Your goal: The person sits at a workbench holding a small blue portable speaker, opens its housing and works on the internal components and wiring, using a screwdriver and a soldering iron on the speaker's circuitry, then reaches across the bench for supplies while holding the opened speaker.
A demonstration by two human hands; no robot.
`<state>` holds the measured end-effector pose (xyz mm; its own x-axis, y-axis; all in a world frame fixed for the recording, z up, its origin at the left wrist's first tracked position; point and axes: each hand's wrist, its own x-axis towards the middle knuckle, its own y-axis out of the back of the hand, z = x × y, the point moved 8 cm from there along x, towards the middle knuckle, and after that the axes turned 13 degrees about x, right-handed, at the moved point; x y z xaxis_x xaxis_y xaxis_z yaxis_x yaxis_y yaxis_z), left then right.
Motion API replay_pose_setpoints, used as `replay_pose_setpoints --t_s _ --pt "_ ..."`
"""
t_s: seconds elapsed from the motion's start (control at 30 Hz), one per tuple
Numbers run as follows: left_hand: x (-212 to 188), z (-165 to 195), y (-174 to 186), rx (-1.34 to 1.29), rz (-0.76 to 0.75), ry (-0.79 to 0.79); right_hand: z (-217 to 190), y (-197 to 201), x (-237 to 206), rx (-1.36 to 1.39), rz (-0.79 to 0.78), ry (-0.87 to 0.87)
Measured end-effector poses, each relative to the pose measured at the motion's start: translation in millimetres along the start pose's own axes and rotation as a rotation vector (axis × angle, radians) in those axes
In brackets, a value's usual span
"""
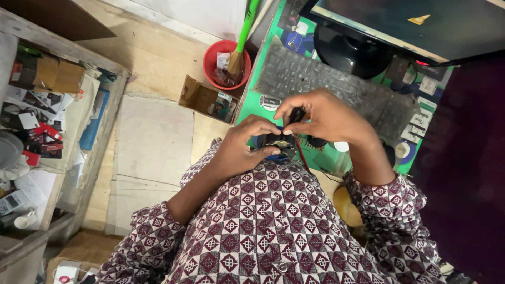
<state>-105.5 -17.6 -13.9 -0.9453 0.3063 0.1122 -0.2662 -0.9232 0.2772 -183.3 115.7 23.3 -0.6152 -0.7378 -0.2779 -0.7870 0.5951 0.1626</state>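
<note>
On a green work mat [263, 79] by a keyboard [326, 84], a small dark gadget [279, 144] with a red wire [301, 152] sits at centre, cradled by the left hand [239, 150] while the right hand [326, 118], at two o'clock of it, pinches its top; it looks light, rigid and delicate, best gripped by its edges.

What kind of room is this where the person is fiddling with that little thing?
Probably a small electronics repair shop. Both hands, left hand and right hand, work a small black device with a red wire beside a keyboard and monitor; a shelf holds cluttered boxes.
</note>
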Motion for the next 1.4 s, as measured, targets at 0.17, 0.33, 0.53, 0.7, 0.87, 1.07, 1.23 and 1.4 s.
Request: replay_pose_setpoints --t_s 0.17,0.33,0.53,0.7,0.87,1.07,1.23,1.4 --pt "-1.7 1.5 2.3 0.097 0.015 -0.023 -0.2 -2.0 3.8 -0.003 -0.050 0.020" --pt "-1.9 0.7 1.7 0.097 0.030 -0.024 9.4 -0.3 5.1 -0.020 -0.042 -0.093" --pt "-2.9 -5.8 -3.6 -0.005 0.006 0.062 11.7 -3.2 7.7 0.100 -0.068 -0.106" --pt "-3.0 -7.9 -4.1 -0.044 0.009 0.091 4.9 -3.2 8.4 0.012 -0.076 -0.079" --pt "-3.4 -10.6 -4.9 -0.031 -0.001 0.139 -6.2 -6.5 11.6 -0.057 -0.102 -0.037" --pt "-2.7 1.8 4.7 0.108 0.094 0.015 -12.0 -11.0 7.8 0.061 -0.099 -0.029" --pt "-0.3 10.2 7.3 0.222 0.144 -0.110 -7.7 -12.6 4.5 0.148 -0.026 -0.087" --pt "2.5 3.4 -1.3 0.137 0.108 -0.092 -16.9 -10.0 0.2 0.070 0.067 -0.003"
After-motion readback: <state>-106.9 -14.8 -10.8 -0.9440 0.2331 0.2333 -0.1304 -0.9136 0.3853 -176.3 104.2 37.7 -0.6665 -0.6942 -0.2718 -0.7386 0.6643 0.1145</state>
